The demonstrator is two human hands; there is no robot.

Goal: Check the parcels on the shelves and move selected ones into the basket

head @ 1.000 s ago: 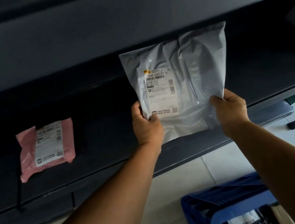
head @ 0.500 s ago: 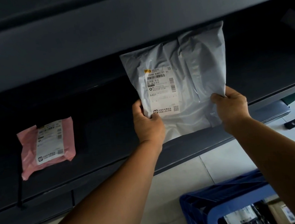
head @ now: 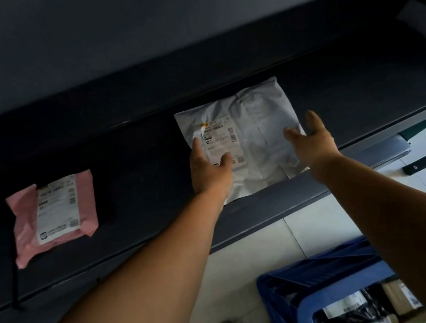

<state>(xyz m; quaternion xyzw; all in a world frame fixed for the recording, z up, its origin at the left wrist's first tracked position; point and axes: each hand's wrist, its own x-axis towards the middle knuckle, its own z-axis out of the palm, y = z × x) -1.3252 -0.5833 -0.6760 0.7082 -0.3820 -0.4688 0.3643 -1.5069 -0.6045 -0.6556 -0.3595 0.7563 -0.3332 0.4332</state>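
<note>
Head view: my left hand (head: 208,168) rests open-fingered on the grey parcel (head: 255,139) lying flat on the shelf (head: 139,171); my right hand (head: 309,135) hovers open. Label print blurred; basket (head: 304,310) cut off.

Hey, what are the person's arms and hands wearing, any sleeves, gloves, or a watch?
Nothing shows: the left hand and right hand are bare, without gloves or rings, and both forearms are uncovered, with no sleeve, watch or band in view.
</note>
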